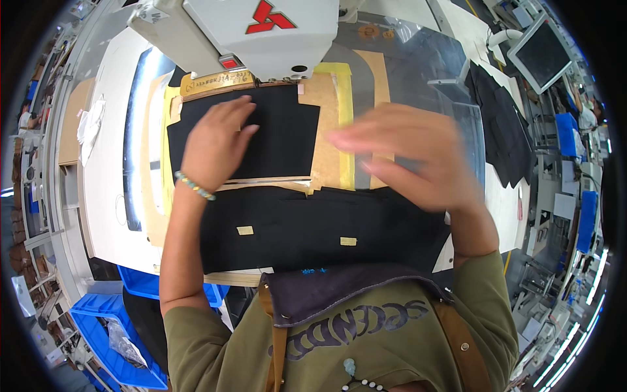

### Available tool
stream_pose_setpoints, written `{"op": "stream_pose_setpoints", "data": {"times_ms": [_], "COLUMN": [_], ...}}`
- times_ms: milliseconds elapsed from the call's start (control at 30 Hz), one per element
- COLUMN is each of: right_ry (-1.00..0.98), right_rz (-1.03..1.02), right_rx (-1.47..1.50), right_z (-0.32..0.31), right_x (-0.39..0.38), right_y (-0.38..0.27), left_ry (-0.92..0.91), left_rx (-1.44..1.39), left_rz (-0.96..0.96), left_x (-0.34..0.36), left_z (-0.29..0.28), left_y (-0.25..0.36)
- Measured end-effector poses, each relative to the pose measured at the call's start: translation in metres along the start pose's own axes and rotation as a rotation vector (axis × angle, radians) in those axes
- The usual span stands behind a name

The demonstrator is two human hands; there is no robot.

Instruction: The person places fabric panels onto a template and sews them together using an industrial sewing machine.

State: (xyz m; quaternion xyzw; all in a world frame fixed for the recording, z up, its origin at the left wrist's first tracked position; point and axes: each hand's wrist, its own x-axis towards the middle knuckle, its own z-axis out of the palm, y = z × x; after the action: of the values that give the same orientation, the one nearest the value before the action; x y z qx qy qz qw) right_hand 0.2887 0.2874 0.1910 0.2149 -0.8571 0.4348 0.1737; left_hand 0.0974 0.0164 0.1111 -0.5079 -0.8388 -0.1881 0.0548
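At a white table [108, 189], rests left hand [217, 140], fingers spread, on black panel [284, 140], upper centre, seemingly positioned; holds right hand [415, 153] apart, blurred, unclenched; leaves black cloth [297, 225], lower centre, apparently undone.

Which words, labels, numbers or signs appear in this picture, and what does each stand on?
Wording is not copied out here; each marking's place is given:
White machine head: red three-part emblem.
Tan strip beyond the black fabric: dark handwriting.
Olive shirt: large dark lettering.
Dark apron flap: small blue marking, too small to read surely.
Background: too small or blurred.
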Motion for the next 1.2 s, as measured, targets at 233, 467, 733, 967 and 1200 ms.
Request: {"op": "stream_pose_setpoints", "data": {"times_ms": [233, 467, 733, 967, 1200], "right_ry": [-0.015, -0.120, 0.104, 0.001, 0.093], "right_rz": [0.016, 0.114, -0.338, 0.423, 0.695], "right_rx": [0.277, 0.588, 0.423, -0.515, -0.576], "right_z": [-0.141, -0.065, -0.049, -0.030, -0.023], "right_x": [-0.123, -0.033, -0.051, -0.086, -0.095], "right_y": [-0.110, -0.150, -0.073, 0.088, 0.107], "left_ry": [0.089, 0.100, 0.014, -0.028, -0.016], "left_rx": [0.083, -0.181, -0.300, -0.666, -0.842], "left_rz": [-0.283, -0.494, -0.316, -0.399, -0.465], "left_x": [-0.045, -0.058, -0.036, -0.013, 0.000], "left_z": [-0.021, -0.017, -0.003, 0.021, 0.041], "left_y": [-0.074, -0.090, -0.056, -0.032, 0.002]}}
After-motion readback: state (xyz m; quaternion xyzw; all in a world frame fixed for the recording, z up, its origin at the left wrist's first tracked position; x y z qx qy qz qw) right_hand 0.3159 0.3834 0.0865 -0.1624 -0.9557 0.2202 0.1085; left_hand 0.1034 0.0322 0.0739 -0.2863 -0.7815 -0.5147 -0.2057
